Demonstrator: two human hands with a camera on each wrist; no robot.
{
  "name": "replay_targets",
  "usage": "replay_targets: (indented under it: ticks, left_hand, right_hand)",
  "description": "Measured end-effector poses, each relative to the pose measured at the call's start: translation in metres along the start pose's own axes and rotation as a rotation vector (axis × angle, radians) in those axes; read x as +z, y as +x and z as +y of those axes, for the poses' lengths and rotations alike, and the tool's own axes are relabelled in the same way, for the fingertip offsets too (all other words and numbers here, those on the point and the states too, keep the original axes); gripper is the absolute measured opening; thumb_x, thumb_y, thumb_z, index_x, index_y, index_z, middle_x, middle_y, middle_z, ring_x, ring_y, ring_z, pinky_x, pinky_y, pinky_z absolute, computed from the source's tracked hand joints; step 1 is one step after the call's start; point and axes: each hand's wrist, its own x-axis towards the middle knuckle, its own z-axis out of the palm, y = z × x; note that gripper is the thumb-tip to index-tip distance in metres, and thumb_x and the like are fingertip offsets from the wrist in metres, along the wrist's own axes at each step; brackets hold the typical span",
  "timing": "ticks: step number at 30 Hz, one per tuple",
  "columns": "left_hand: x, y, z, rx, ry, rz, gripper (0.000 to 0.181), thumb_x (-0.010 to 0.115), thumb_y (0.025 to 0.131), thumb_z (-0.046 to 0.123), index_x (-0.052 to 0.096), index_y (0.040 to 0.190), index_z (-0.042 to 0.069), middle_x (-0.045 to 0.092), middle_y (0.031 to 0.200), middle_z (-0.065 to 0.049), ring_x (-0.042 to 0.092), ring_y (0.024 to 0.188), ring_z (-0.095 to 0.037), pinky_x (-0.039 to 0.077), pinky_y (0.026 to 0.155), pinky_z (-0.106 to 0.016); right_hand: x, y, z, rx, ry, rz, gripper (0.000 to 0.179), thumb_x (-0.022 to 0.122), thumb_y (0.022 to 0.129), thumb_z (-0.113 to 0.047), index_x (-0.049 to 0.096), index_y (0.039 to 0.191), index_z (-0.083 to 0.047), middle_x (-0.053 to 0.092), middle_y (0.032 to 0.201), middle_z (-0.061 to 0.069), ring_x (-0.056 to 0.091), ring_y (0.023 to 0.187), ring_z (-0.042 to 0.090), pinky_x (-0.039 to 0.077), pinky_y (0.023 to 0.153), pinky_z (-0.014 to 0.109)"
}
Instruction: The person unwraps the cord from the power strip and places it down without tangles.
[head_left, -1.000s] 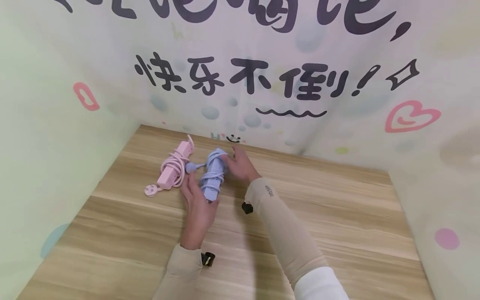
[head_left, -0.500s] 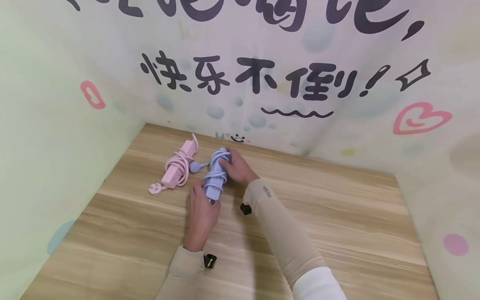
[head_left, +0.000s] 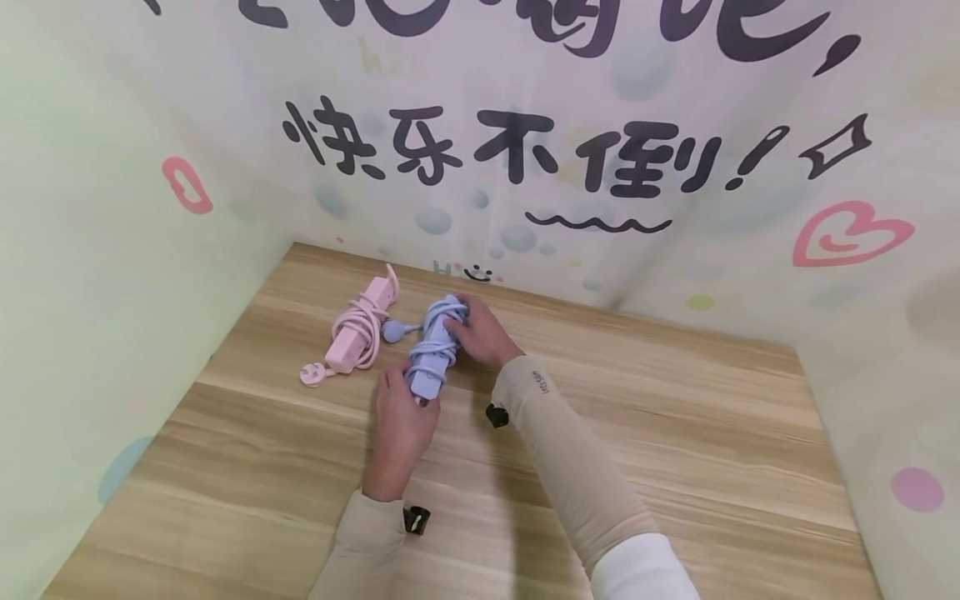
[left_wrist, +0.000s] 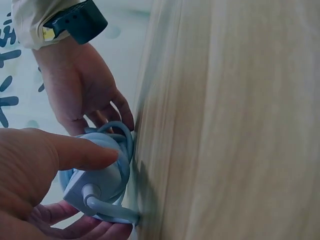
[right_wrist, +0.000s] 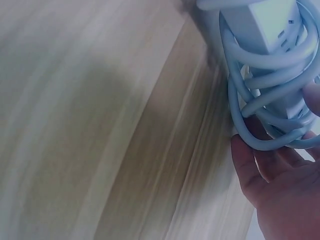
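Note:
A blue power strip (head_left: pixel 430 373), its cord wound round it in loops, is held by both hands. My left hand (head_left: pixel 402 429) grips its near end, the thumb on one side and the fingers on the other. In the left wrist view the cord's outlet (left_wrist: pixel 91 192) shows at that end of the strip. My right hand (head_left: pixel 487 335) holds the far end with the thumb over the cord coils; in the right wrist view its fingers (right_wrist: pixel 248 172) curl under them. The strip's round blue plug (head_left: pixel 393 331) sticks out to the left.
A pink power strip (head_left: pixel 347 350) with a wound cord lies on the wooden table (head_left: pixel 675 433) just left of the blue one, its round plug (head_left: pixel 312 373) toward the near left. A printed backdrop (head_left: pixel 450 67) rises along the table's back and side edges.
My left hand's fingers, earlier stretched along the strip's left side, have drawn back and closed on its near end. My right thumb has come down over the far end's coils.

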Motion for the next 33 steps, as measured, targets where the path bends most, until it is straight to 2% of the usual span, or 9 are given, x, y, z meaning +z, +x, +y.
replay_targets:
  ticks: [4,7,10,17,25,29,33]
  left_hand:
    - [-0.005,0.003,-0.005,-0.027,-0.076,-0.024,0.066,0.081,0.077,0.002,0.052,0.137,-0.003,0.045,0.134,-0.024,0.051,0.125,-0.041,0.047,0.11,-0.055]
    - [-0.008,0.005,-0.01,-0.022,-0.127,0.001,0.063,0.078,0.075,-0.002,0.054,0.133,-0.003,0.045,0.132,-0.024,0.052,0.121,-0.039,0.048,0.108,-0.053]
    - [-0.009,0.006,-0.014,-0.014,-0.139,0.029,0.059,0.076,0.074,-0.003,0.054,0.129,-0.004,0.048,0.126,-0.023,0.055,0.116,-0.038,0.05,0.104,-0.051]
    - [-0.013,0.006,-0.014,-0.002,-0.065,0.05,0.05,0.075,0.077,-0.001,0.055,0.123,-0.001,0.053,0.121,-0.021,0.057,0.112,-0.039,0.05,0.1,-0.053]
    - [-0.011,0.008,-0.01,0.009,0.005,0.012,0.046,0.077,0.081,0.0,0.059,0.124,0.002,0.056,0.122,-0.02,0.059,0.113,-0.038,0.051,0.101,-0.052]
    - [-0.01,0.01,-0.007,0.053,0.033,-0.01,0.045,0.078,0.081,0.001,0.062,0.122,0.0,0.058,0.121,-0.02,0.062,0.109,-0.037,0.054,0.097,-0.051]
    - [-0.009,0.011,-0.002,0.126,0.081,-0.038,0.047,0.082,0.079,0.003,0.064,0.122,0.001,0.06,0.117,-0.018,0.064,0.103,-0.034,0.056,0.091,-0.049]
  right_hand:
    - [-0.003,-0.002,0.002,0.017,-0.004,0.012,0.063,0.059,0.104,-0.029,0.034,0.154,0.0,0.05,0.149,0.019,0.052,0.137,0.031,0.04,0.121,0.044]
    - [-0.006,-0.005,0.004,0.04,-0.009,0.014,0.059,0.06,0.103,-0.031,0.036,0.15,-0.002,0.053,0.142,0.018,0.056,0.13,0.029,0.045,0.116,0.043]
    - [-0.009,-0.008,0.006,0.053,-0.017,0.004,0.059,0.06,0.103,-0.03,0.035,0.15,-0.004,0.054,0.142,0.018,0.057,0.128,0.029,0.047,0.114,0.044]
    - [-0.015,-0.014,0.009,0.01,-0.013,-0.023,0.065,0.06,0.103,-0.025,0.03,0.156,0.0,0.05,0.149,0.021,0.053,0.136,0.031,0.04,0.12,0.044]
    - [-0.025,-0.026,0.02,-0.003,-0.017,-0.018,0.061,0.061,0.103,-0.025,0.037,0.151,0.003,0.055,0.14,0.019,0.057,0.126,0.027,0.046,0.114,0.043]
    - [-0.033,-0.036,0.026,0.013,-0.04,-0.008,0.064,0.062,0.102,-0.027,0.036,0.151,0.005,0.053,0.141,0.021,0.056,0.126,0.028,0.046,0.114,0.044]
    - [-0.043,-0.046,0.032,0.011,-0.014,0.008,0.064,0.062,0.102,-0.025,0.034,0.152,0.005,0.051,0.142,0.021,0.055,0.127,0.029,0.045,0.115,0.045]
